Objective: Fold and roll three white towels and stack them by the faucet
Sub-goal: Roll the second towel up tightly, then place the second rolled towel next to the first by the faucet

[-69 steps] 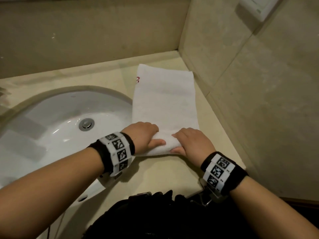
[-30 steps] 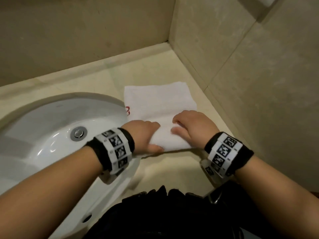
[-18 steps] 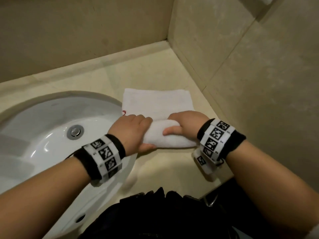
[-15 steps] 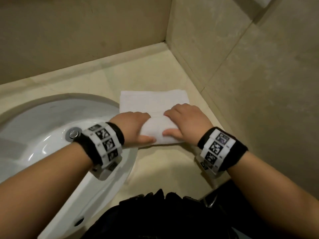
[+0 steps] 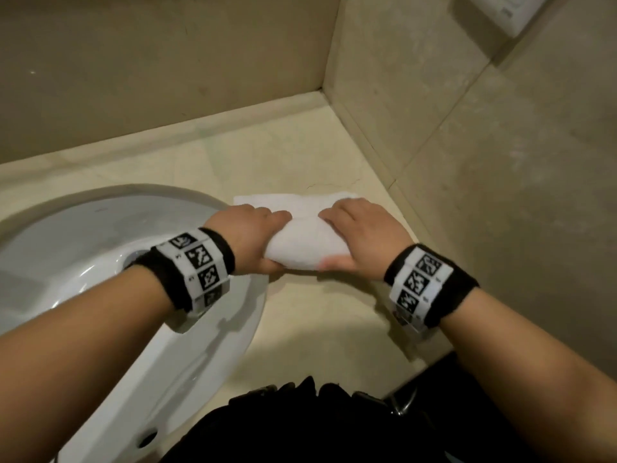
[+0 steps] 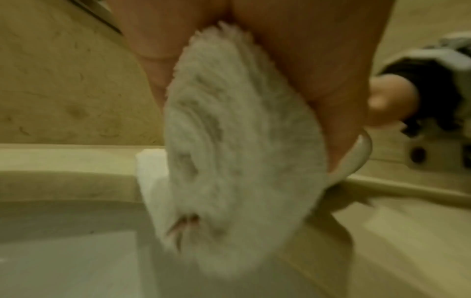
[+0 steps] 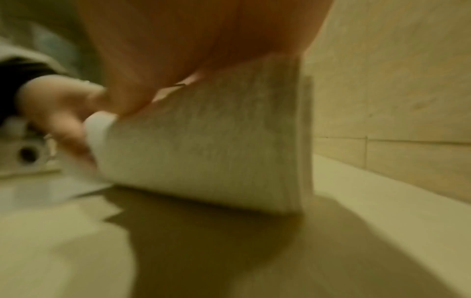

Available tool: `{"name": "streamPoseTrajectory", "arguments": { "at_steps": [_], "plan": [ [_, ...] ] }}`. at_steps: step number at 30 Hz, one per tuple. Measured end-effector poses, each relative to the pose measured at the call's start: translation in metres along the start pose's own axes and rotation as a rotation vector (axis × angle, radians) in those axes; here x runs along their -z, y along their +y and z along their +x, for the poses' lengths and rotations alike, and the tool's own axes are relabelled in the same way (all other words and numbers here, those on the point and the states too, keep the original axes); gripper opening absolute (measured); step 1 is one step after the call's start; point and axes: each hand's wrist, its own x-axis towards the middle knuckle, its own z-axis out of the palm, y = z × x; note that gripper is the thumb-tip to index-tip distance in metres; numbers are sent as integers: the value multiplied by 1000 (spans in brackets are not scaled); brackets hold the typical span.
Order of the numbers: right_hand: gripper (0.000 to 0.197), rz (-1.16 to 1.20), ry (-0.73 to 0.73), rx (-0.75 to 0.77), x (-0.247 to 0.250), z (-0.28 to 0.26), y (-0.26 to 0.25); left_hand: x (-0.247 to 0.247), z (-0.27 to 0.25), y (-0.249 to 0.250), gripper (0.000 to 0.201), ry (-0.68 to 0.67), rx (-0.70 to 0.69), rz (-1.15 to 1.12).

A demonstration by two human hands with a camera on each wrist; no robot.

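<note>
A white towel lies on the beige counter to the right of the sink, rolled up almost to its far end. A short flat strip of it still shows beyond the roll. My left hand grips the roll's left end, fingers over the top and thumb underneath. My right hand grips the right end the same way. The left wrist view shows the spiral end of the roll close up. The right wrist view shows the roll's side resting on the counter. No faucet or other towels are in view.
The white oval sink lies at the left, its rim right beside the roll. Beige tiled walls meet in a corner behind the towel, and the right wall runs close alongside. A white wall fitting sits top right.
Both hands have rolled the towel away from me; the flat part has shrunk from a long strip to a short flap, and the roll has grown thicker.
</note>
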Motion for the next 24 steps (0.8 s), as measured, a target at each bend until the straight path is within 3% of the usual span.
{"name": "streamPoseTrajectory", "arguments": {
  "at_steps": [2, 5, 8, 10, 12, 15, 16, 18, 20, 24],
  "plan": [
    [81, -34, -65, 1, -2, -11, -3, 4, 3, -2, 60, -126, 5, -95],
    [62, 31, -227, -92, 9, 2, -2, 6, -5, 2, 69, -214, 35, -176],
    [54, 168, -484, -116, 24, 16, -1, -5, -21, 12, 95, 29, -50, 108],
    [51, 243, -551, -138, 28, 20, -1, -16, -28, 21, 103, 104, -44, 258],
    [53, 172, -465, -122, 30, 19, -3, -14, -22, 22, 93, 81, -7, 243],
    [67, -49, -54, -69, 21, 5, -4, 4, -3, 5, 69, -25, 16, -55],
    [76, -98, -3, -54, 15, -1, -6, 8, 1, -1, 66, -92, 29, -141],
    [91, -153, -54, -52, 4, -8, -8, 13, 6, -8, 68, -249, 64, -223],
    [81, -106, -147, -91, 2, -1, -6, 16, 7, -6, 74, -285, 86, -221],
    [55, 130, -344, -142, 21, 26, 9, 2, -3, 3, 100, 73, -38, 172]
  ]
}}
